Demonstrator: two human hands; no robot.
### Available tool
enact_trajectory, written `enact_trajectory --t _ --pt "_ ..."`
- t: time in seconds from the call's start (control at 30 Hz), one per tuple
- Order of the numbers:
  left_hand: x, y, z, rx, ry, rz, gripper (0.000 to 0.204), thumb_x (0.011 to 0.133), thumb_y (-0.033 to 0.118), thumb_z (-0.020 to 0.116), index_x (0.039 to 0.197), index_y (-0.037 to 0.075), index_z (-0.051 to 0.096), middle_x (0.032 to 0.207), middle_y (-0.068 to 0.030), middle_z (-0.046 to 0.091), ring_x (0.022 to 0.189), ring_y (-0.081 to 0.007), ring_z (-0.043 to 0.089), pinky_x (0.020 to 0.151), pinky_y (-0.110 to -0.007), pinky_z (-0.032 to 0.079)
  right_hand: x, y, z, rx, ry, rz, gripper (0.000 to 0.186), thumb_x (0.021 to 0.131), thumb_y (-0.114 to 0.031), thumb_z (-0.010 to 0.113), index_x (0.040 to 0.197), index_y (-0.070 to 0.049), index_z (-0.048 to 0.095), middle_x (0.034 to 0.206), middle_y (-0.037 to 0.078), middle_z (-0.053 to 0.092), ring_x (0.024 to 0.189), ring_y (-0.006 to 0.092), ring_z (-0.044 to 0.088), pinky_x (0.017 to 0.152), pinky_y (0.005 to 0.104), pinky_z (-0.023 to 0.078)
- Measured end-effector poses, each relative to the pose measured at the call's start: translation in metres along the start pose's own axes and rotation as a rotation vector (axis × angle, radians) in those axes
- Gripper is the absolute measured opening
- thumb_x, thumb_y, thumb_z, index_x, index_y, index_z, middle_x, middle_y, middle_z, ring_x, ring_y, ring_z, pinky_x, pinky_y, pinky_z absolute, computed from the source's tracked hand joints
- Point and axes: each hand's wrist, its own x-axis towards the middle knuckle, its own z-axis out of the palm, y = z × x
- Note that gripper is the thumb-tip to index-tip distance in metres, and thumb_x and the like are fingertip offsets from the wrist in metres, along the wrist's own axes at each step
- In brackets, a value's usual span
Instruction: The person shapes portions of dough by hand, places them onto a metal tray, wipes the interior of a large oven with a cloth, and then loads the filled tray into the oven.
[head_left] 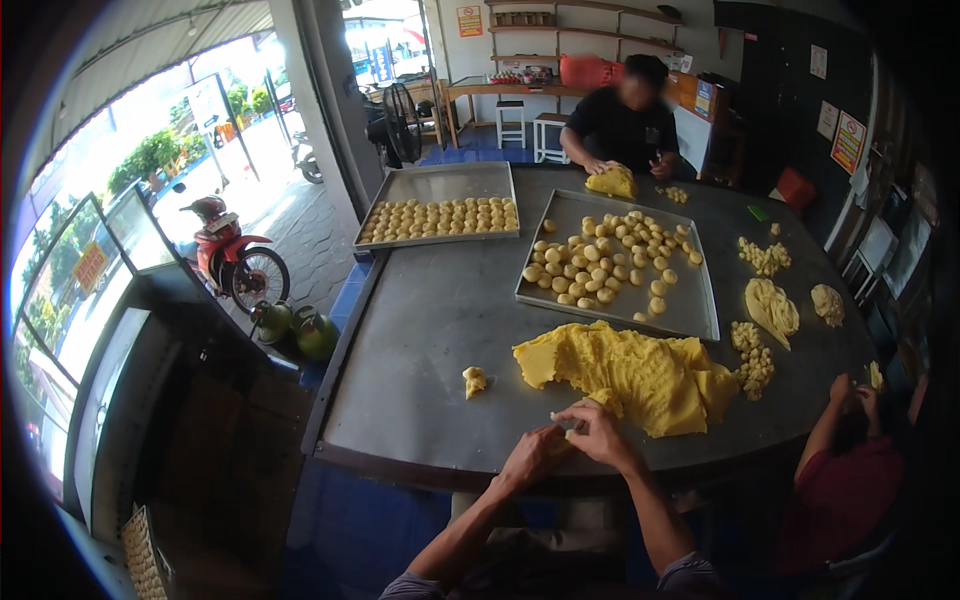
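Note:
Near the front edge of the table, my left hand point(535, 456) and my right hand point(600, 436) meet, fingers curled toward each other. A pale bit shows between them, but the fingers hide most of it and I cannot tell what it is. Just beyond my right hand lies a large, rough slab of yellow dough point(640, 375), with a small torn flap at its near edge. A small lump of pale dough point(474, 381) sits alone on the table, to the left of the slab.
Behind the slab, a metal tray point(690, 300) holds scattered dough balls; another tray point(430, 180) holds neat rows. Piles of small pieces point(752, 365) and a pale dough lump point(772, 310) lie right. One co-worker point(625, 120) handles dough opposite; another point(845, 480) works at right.

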Motion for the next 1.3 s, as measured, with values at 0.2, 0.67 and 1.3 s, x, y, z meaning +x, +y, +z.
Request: enact_trajectory --t 0.2,0.67,1.3 --pt "0.002 0.001 -0.006 -0.262 0.205 -0.108 0.043 0.101 0.037 0.049 0.086 -0.002 0.060 0.082 -0.0161 0.062 0.082 -0.0316 0.062 0.079 -0.040 0.047 -0.015 0.005 -0.009 -0.688 0.265 0.062 0.033 0.083 0.001 0.063 0.116 -0.004 0.066 0.124 0.013 0.058 0.109 0.0334 0.057 0.089 0.0407 0.049" --pt "-0.019 -0.033 -0.035 0.428 0.174 0.236 0.022 0.101 0.024 0.047 0.106 0.004 0.054 0.104 -0.0145 0.052 0.099 -0.0340 0.052 0.092 -0.040 0.042 -0.044 0.024 0.007 -0.489 0.496 0.207 0.034 0.086 0.005 0.062 0.120 0.003 0.064 0.135 0.018 0.055 0.109 0.0302 0.063 0.091 0.0358 0.052" --pt "0.044 -0.049 -0.037 0.682 0.342 -0.087 0.027 0.095 0.031 0.049 0.102 0.006 0.056 0.105 -0.0165 0.055 0.101 -0.0318 0.050 0.083 -0.044 0.041 -0.041 0.056 -0.016 -0.185 0.327 0.254 0.053 0.088 -0.007 0.061 0.139 -0.001 0.048 0.140 0.022 0.043 0.124 0.0392 0.049 0.104 0.0418 0.042"
